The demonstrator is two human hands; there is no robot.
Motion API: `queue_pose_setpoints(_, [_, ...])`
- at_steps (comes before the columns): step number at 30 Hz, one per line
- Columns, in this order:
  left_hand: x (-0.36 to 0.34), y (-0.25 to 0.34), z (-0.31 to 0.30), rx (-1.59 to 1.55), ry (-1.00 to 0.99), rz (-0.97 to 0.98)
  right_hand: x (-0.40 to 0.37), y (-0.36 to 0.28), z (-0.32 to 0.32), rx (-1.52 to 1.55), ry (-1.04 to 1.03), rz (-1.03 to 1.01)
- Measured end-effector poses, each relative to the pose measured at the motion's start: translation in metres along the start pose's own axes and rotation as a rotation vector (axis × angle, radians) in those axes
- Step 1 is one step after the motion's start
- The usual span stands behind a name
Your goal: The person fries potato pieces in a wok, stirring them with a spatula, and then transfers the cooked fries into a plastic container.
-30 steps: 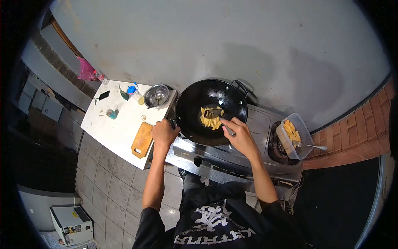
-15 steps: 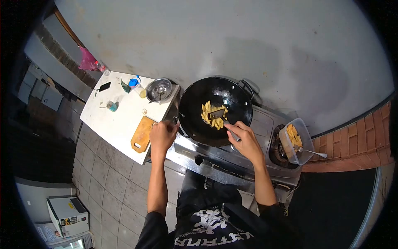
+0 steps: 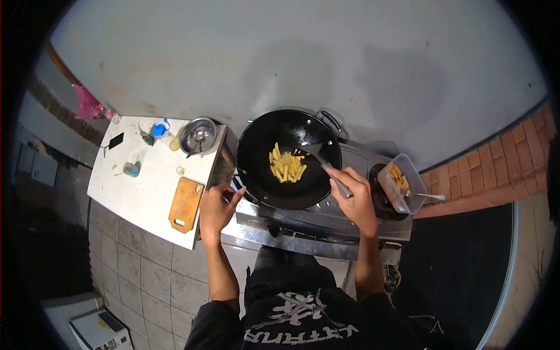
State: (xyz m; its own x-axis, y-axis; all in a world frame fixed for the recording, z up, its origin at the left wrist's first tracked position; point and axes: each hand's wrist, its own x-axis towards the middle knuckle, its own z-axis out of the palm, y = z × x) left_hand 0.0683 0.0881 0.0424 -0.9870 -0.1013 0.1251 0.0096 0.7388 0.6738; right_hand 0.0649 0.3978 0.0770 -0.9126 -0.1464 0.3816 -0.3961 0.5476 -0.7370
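Note:
A spatula (image 3: 318, 156) with a dark slotted blade and grey handle is gripped in my right hand (image 3: 357, 201). Its blade is over the right part of the black wok (image 3: 262, 195), beside a heap of cut potato fries (image 3: 284, 166) on the wok's bottom. At the wok's left side, my left hand (image 3: 217, 210) has its fingers loosely curled, thumb and forefinger apart. The thumb tip is right at the wok's left handle (image 3: 238, 182), which the fingers do not wrap around.
Right of the wok, a clear plastic tub (image 3: 413, 175) holds more fries and a fork (image 3: 431, 196), on the stove (image 3: 359, 160). The white table (image 3: 149, 201) at left carries a cutting board (image 3: 185, 204), a steel bowl (image 3: 198, 136), a blue-lidded bottle (image 3: 159, 130) and a phone (image 3: 116, 140).
The spatula blade has moved from among the fries to their upper right, and the fries are gathered in a closer heap. My left hand has loosened beside the handle. The view has shifted.

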Motion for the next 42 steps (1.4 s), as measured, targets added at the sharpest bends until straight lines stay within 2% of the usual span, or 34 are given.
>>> queue_pose_setpoints(2, [0.003, 0.004, -0.002, -0.045, -0.073, -0.054, -0.008, -0.003, -0.003, -0.013, 0.002, 0.014])
queue_pose_setpoints(6, [0.01, 0.002, -0.003, 0.02, -0.112, -0.003, -0.018, -0.012, 0.017, -0.083, -0.081, 0.095])
queue_pose_setpoints(9, [0.016, -0.007, 0.001, 0.049, -0.144, 0.021, -0.015, 0.013, 0.053, -0.016, 0.057, 0.044])
queue_pose_setpoints(12, [0.017, -0.009, 0.002, 0.041, -0.158, 0.052, -0.014, 0.011, 0.054, -0.069, -0.03, 0.024])
queue_pose_setpoints(17, [0.015, -0.01, 0.0, -0.025, -0.147, 0.016, -0.006, 0.018, 0.045, 0.033, -0.055, 0.085])
queue_pose_setpoints(20, [0.014, -0.005, 0.001, 0.038, -0.118, 0.073, -0.006, 0.018, 0.055, 0.042, -0.106, 0.042])
queue_pose_setpoints(21, [0.014, -0.001, -0.001, 0.048, -0.161, 0.035, -0.011, 0.017, 0.052, 0.027, -0.121, 0.052])
queue_pose_setpoints(25, [0.015, -0.006, 0.003, 0.032, -0.185, 0.053, -0.014, 0.021, 0.037, 0.062, -0.023, 0.074])
queue_pose_setpoints(32, [0.016, -0.007, 0.01, 0.048, -0.182, 0.099, 0.019, 0.036, 0.059, 0.11, 0.076, 0.002])
queue_pose_setpoints(34, [0.018, -0.008, 0.011, 0.035, -0.185, 0.109, 0.023, 0.032, 0.07, 0.115, 0.041, 0.053])
queue_pose_setpoints(38, [0.018, -0.008, 0.009, 0.051, -0.243, 0.071, 0.009, 0.029, 0.076, 0.097, -0.089, -0.015])
queue_pose_setpoints(40, [0.018, -0.012, 0.012, 0.017, -0.203, 0.129, 0.001, 0.023, 0.065, 0.042, -0.133, 0.022])
queue_pose_setpoints(41, [0.018, -0.012, 0.012, 0.014, -0.207, 0.13, 0.002, 0.027, 0.064, 0.05, -0.055, -0.076])
queue_pose_setpoints(42, [0.019, -0.012, 0.012, 0.007, -0.214, 0.13, 0.002, 0.03, 0.063, 0.046, -0.053, -0.071])
